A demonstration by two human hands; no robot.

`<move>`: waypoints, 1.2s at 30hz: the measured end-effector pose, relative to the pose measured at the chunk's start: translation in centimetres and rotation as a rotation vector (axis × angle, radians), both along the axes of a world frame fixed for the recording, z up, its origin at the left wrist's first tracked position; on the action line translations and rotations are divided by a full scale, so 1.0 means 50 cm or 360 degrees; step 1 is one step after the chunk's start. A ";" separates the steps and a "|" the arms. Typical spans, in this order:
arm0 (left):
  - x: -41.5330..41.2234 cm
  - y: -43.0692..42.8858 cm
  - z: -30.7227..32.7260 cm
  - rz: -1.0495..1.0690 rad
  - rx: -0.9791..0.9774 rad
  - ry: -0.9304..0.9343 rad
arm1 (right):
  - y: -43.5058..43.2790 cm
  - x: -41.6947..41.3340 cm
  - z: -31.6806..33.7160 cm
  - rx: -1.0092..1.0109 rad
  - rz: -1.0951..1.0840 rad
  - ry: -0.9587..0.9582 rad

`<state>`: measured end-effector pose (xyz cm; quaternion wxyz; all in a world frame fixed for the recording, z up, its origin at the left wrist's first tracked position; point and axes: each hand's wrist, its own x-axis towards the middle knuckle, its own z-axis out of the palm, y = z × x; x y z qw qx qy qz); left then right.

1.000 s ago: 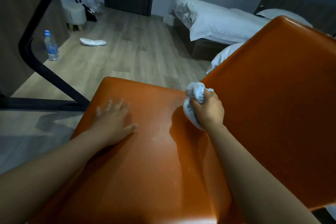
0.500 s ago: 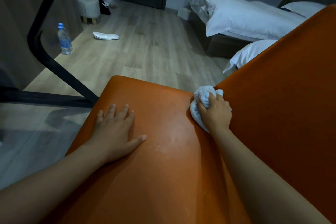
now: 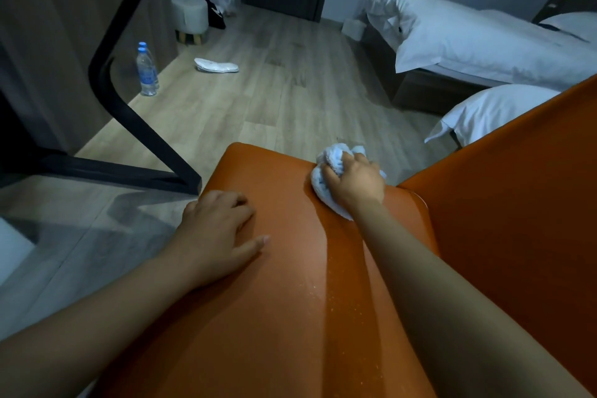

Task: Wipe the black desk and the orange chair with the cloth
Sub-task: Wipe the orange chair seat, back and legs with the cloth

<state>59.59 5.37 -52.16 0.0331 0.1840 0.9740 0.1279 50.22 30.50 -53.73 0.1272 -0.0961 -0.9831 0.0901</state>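
Observation:
The orange chair [image 3: 277, 310] fills the lower part of the view, its seat below me and its backrest rising at the right. My right hand [image 3: 355, 182] grips a bunched white cloth [image 3: 332, 158] and presses it on the seat's far edge, close to the backrest. My left hand [image 3: 216, 229] rests palm down on the seat's left side, fingers slightly bent, holding nothing. The black desk's frame leg [image 3: 129, 107] slants down at the left; the desk top is out of view.
A water bottle [image 3: 147, 69] stands on the wooden floor beside the desk leg. A white slipper [image 3: 215, 65] lies farther out. A small stool [image 3: 190, 16] and a black bag sit near the dark door. Two beds with white bedding [image 3: 478, 42] line the right side.
My right hand has moved the cloth from the crease by the backrest out to the seat's far edge. My left hand stays on the seat, its fingers more bent now. The view shifted.

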 end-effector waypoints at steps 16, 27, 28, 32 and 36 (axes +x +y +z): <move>0.018 -0.122 -0.024 0.0091 0.0350 -0.0126 | -0.312 -0.114 0.012 -0.0031 0.0623 -0.0006; 0.047 -0.098 0.002 0.0083 0.0322 -0.0115 | -0.217 0.020 0.100 -0.0383 0.0693 0.0346; 0.054 -0.089 0.009 0.0063 0.0324 -0.0104 | -0.198 0.039 0.105 -0.0391 0.0649 0.0360; 0.091 -0.054 0.029 -0.0013 0.0332 -0.0097 | -0.110 0.115 0.117 -0.0359 0.0466 0.0416; 0.134 -0.022 0.037 -0.0082 0.0268 -0.0129 | -0.020 0.187 0.119 -0.0278 0.0282 0.0420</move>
